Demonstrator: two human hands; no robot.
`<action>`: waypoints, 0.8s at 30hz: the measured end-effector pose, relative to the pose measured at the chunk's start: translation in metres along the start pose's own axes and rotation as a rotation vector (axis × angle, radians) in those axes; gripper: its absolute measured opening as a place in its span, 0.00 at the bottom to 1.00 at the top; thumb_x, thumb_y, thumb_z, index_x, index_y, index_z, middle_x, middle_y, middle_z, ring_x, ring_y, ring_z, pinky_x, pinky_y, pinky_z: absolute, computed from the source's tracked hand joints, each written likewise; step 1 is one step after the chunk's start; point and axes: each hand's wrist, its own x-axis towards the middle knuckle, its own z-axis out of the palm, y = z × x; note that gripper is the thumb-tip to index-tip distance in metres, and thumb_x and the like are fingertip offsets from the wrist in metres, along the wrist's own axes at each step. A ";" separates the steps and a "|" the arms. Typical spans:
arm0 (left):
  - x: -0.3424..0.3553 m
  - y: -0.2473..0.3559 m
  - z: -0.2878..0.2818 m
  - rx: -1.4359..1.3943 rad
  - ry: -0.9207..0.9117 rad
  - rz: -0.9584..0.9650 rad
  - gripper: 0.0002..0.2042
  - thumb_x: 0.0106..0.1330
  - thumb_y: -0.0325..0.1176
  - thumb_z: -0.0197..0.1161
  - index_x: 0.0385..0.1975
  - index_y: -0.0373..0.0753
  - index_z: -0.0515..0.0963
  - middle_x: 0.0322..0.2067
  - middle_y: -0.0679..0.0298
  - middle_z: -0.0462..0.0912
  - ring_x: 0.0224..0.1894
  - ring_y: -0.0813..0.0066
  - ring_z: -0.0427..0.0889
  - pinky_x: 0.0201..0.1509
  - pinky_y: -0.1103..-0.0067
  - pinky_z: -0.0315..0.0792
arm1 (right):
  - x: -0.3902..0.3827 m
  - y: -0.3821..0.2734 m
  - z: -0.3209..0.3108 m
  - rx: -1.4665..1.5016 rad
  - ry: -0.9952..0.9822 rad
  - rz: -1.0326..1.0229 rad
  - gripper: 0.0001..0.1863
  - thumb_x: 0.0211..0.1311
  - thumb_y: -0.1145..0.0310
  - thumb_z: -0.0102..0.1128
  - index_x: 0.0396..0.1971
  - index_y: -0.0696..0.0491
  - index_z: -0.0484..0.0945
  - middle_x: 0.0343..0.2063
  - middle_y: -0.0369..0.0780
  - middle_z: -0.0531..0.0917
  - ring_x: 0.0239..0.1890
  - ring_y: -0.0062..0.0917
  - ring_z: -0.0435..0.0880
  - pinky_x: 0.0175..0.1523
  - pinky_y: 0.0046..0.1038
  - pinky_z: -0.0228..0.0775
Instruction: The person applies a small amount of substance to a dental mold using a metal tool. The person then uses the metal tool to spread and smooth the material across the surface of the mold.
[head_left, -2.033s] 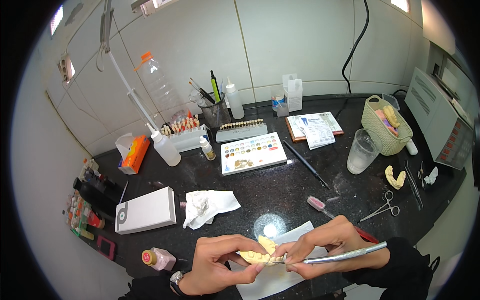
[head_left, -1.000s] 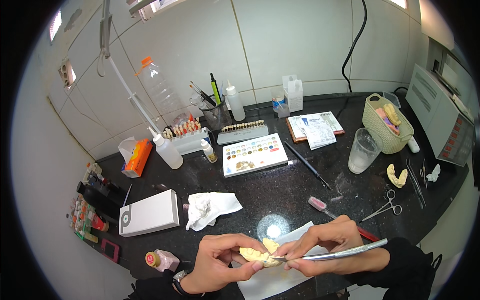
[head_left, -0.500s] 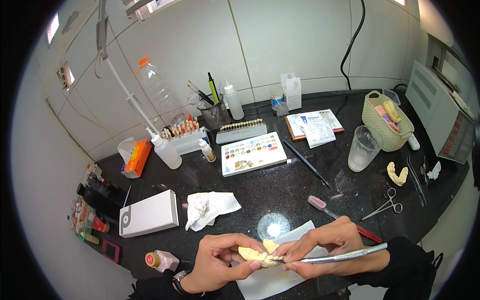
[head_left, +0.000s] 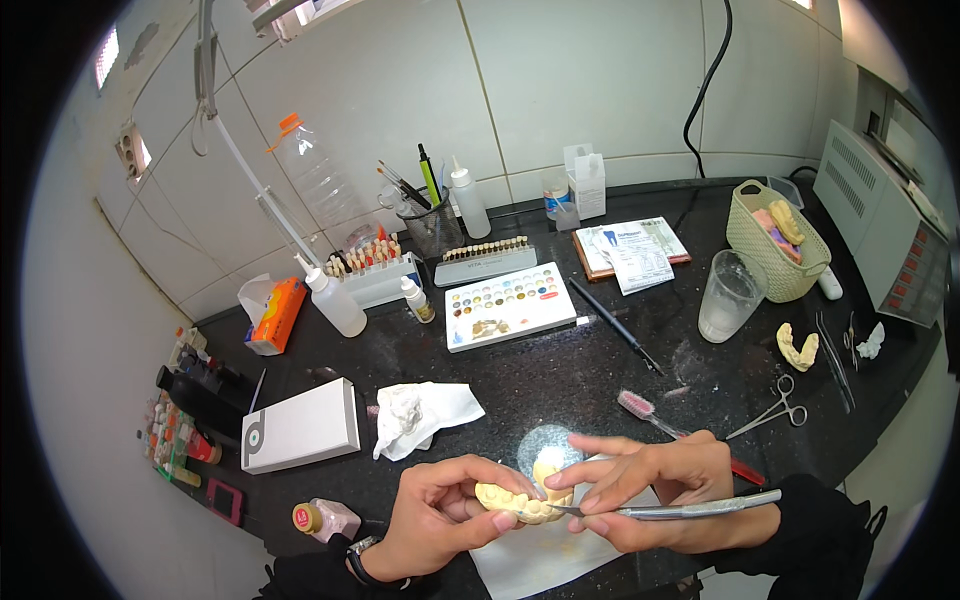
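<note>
My left hand (head_left: 432,512) is closed around one side of a pale yellow plaster dental cast (head_left: 530,510), thumb in front and fingers behind. The cast is horseshoe-shaped, with its row of teeth showing. In my right hand (head_left: 672,480) a slim silver carving knife (head_left: 700,508) is pinched near its front end, the handle pointing right. Its narrow tip meets the front right part of the cast's teeth, as far as I can see. One right finger stretches out above the cast. Under both hands lies a white paper sheet (head_left: 545,572).
A pink-bristled brush (head_left: 640,405) lies just beyond my right hand, with scissor-like forceps (head_left: 775,410) further right. Crumpled white tissue (head_left: 425,412) and a white box (head_left: 300,428) sit on the left. A small pink bottle (head_left: 325,520) stands beside my left wrist. Behind is a paint palette (head_left: 510,308).
My right fingers have lifted and spread, one now stretched out over the cast. The knife has shifted slightly right and its tip shows more. My left hand keeps its hold on the cast.
</note>
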 end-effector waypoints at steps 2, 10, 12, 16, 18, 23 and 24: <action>0.000 -0.001 0.000 -0.013 0.008 0.001 0.11 0.57 0.19 0.62 0.40 0.26 0.73 0.43 0.51 0.78 0.45 0.73 0.79 0.49 0.82 0.75 | 0.000 0.002 0.000 -0.034 -0.007 -0.049 0.07 0.53 0.76 0.64 0.33 0.58 0.81 0.32 0.43 0.85 0.46 0.33 0.82 0.61 0.45 0.62; -0.001 0.001 0.002 0.067 0.016 0.021 0.13 0.55 0.19 0.64 0.40 0.26 0.74 0.42 0.51 0.79 0.43 0.74 0.80 0.47 0.82 0.77 | 0.003 0.002 0.002 0.007 -0.012 0.015 0.05 0.53 0.76 0.64 0.30 0.59 0.81 0.33 0.44 0.84 0.44 0.32 0.83 0.61 0.42 0.64; -0.002 0.003 0.006 0.138 0.040 0.031 0.12 0.55 0.19 0.64 0.39 0.26 0.76 0.41 0.52 0.79 0.42 0.74 0.81 0.46 0.82 0.78 | 0.003 -0.001 0.002 -0.024 -0.033 0.037 0.05 0.53 0.76 0.64 0.29 0.60 0.80 0.33 0.45 0.84 0.43 0.32 0.83 0.59 0.39 0.67; -0.002 0.005 0.008 0.299 0.084 0.107 0.12 0.52 0.21 0.67 0.37 0.27 0.78 0.37 0.53 0.81 0.38 0.75 0.82 0.42 0.82 0.80 | 0.001 -0.002 0.003 -0.125 -0.064 0.051 0.05 0.52 0.76 0.64 0.29 0.60 0.80 0.33 0.46 0.84 0.43 0.32 0.83 0.56 0.33 0.71; -0.002 0.004 0.010 0.338 0.094 0.116 0.12 0.51 0.22 0.68 0.36 0.27 0.79 0.36 0.53 0.82 0.37 0.75 0.82 0.41 0.83 0.80 | 0.000 -0.001 0.003 -0.136 -0.066 0.047 0.05 0.52 0.76 0.64 0.29 0.60 0.80 0.33 0.46 0.84 0.42 0.32 0.84 0.53 0.31 0.73; -0.003 0.005 0.010 0.381 0.112 0.114 0.13 0.50 0.23 0.69 0.36 0.27 0.79 0.35 0.54 0.82 0.37 0.76 0.82 0.39 0.84 0.80 | -0.003 0.000 0.005 -0.184 -0.054 0.047 0.06 0.50 0.75 0.66 0.29 0.60 0.80 0.34 0.48 0.84 0.39 0.31 0.85 0.46 0.26 0.76; -0.002 0.005 0.010 0.378 0.116 0.114 0.13 0.50 0.23 0.69 0.36 0.27 0.79 0.35 0.53 0.82 0.37 0.76 0.82 0.39 0.84 0.80 | -0.004 0.003 0.005 -0.184 -0.051 0.038 0.07 0.50 0.75 0.66 0.29 0.60 0.80 0.34 0.48 0.84 0.39 0.31 0.85 0.44 0.25 0.76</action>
